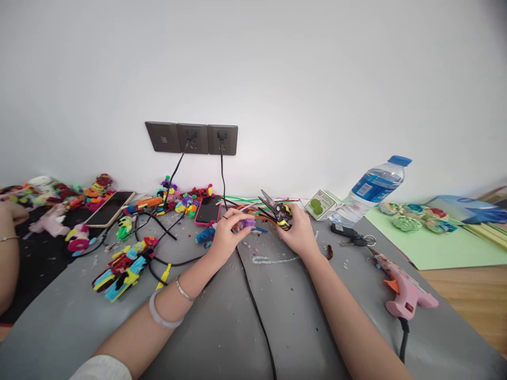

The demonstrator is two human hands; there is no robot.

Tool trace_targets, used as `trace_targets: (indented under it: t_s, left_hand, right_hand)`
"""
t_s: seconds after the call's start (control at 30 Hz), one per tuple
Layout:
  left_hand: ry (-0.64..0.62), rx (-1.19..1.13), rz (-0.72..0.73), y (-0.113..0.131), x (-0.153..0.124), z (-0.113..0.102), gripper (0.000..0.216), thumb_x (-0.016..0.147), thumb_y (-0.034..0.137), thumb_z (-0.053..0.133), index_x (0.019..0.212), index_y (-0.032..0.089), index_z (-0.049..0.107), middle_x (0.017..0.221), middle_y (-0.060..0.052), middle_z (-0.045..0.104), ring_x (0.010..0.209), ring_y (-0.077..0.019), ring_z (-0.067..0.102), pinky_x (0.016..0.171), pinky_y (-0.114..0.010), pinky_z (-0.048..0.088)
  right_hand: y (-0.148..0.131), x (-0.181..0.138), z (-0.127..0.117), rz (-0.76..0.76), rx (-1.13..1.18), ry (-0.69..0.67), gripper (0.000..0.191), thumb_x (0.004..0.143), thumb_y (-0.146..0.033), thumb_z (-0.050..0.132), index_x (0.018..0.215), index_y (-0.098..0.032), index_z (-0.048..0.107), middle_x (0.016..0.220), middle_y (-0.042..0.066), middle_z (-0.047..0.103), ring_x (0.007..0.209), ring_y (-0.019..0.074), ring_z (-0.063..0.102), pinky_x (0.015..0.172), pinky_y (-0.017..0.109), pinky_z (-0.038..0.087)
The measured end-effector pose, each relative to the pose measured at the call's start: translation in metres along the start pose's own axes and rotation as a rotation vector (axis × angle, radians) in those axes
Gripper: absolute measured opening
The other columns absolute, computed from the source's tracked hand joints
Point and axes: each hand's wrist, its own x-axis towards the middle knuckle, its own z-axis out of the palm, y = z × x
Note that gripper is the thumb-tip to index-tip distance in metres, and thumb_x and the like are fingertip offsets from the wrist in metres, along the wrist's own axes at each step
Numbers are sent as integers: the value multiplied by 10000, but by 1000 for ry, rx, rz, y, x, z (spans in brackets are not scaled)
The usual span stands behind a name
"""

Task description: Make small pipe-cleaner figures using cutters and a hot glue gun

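Note:
My left hand (229, 232) has its fingers closed around a small purple fuzzy piece (246, 224), which looks like pipe cleaner and is partly hidden by them. To its right, my right hand (300, 232) grips a pair of scissors (273, 206) with dark pointed blades and black-and-yellow handles. The blades are parted and point up and left, toward the wall. A blue fuzzy piece (205, 235) lies just left of my left hand. Below both hands, a pale glittery strand (273, 260) rests on the grey table.
Left lie colourful pipe-cleaner figures (127, 266), phones (112, 207) and black cables (253, 295). On the right are a tilted water bottle (372, 190), a green-white box (321, 205), keys (358, 240) and a pink glue gun (410, 293). Another person's arm (8, 253) is at far left.

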Motion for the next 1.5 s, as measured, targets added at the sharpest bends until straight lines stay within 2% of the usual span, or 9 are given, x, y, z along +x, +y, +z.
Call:
trace_targets:
  t_s: [0.43, 0.6, 0.77, 0.87, 0.97, 1.07, 1.3, 1.4, 1.5]
  left_hand:
    - [-65, 40, -12, 0, -2, 2, 501, 799, 184, 702, 1273, 235, 547, 1013, -58, 712, 1014, -227, 640, 901, -362, 476]
    - [-122, 81, 115, 2, -1, 3, 231, 764, 354, 779, 903, 215, 658, 834, -29, 682, 847, -202, 605, 876, -366, 477]
    - [-214, 110, 293, 1, 1, 5, 288, 723, 454, 797, 746, 213, 641, 744, -14, 655, 796, -196, 552, 856, -362, 453]
    - [-280, 128, 292, 3, 0, 6, 305, 688, 482, 813, 706, 214, 669, 820, -36, 647, 836, -203, 555, 865, -372, 452]
    - [-309, 125, 273, 7, -1, 5, 313, 645, 482, 840, 671, 207, 695, 1053, -83, 613, 952, -230, 561, 890, -386, 470]
    - [-299, 102, 267, 8, -2, 5, 275, 640, 428, 857, 689, 202, 708, 1242, -103, 552, 1127, -275, 539, 977, -419, 461]
    - [-271, 98, 206, -2, -3, 5, 142, 729, 340, 814, 823, 246, 764, 1423, -91, 476, 1374, -342, 388, 1108, -529, 389]
    - [-341, 83, 191, 1, -3, 5, 140, 802, 249, 742, 941, 250, 760, 1473, -94, 444, 1386, -321, 390, 1108, -496, 400]
    - [-294, -3, 123, 4, -3, 4, 220, 845, 224, 672, 1063, 227, 698, 1319, -117, 575, 1229, -267, 540, 1058, -443, 439]
  right_hand:
    - [1, 0, 0, 14, -10, -24, 439, 740, -264, 598, 1167, -198, 520, 1045, 130, 651, 967, 332, 582, 838, 439, 443]
    - [1, 0, 1, 1, -4, -17, 434, 733, -257, 594, 1158, -210, 520, 1039, 125, 650, 959, 332, 584, 837, 438, 442]
    - [0, 0, 0, 8, -11, -30, 436, 724, -249, 599, 1149, -205, 515, 1043, 130, 652, 971, 337, 586, 844, 438, 443]
    - [0, 0, 0, 4, -14, -23, 438, 719, -239, 597, 1148, -206, 515, 1045, 128, 652, 977, 336, 587, 852, 439, 442]
    - [0, 0, 1, 2, -13, -24, 441, 718, -234, 589, 1151, -209, 512, 1052, 127, 650, 985, 336, 584, 858, 439, 440]
    - [-1, 0, 0, 12, -12, -36, 450, 720, -242, 594, 1159, -201, 509, 1067, 132, 649, 994, 337, 581, 870, 439, 438]
    - [1, 1, 1, 1, -5, -30, 442, 727, -239, 601, 1158, -191, 519, 1060, 133, 653, 993, 335, 592, 869, 440, 444]
    - [2, 1, 2, 5, 13, -26, 447, 719, -252, 615, 1153, -189, 522, 1062, 127, 658, 992, 328, 599, 871, 434, 448]
    - [3, 1, 3, 20, 15, -10, 449, 720, -266, 617, 1152, -185, 527, 1059, 129, 662, 983, 326, 601, 868, 435, 450]
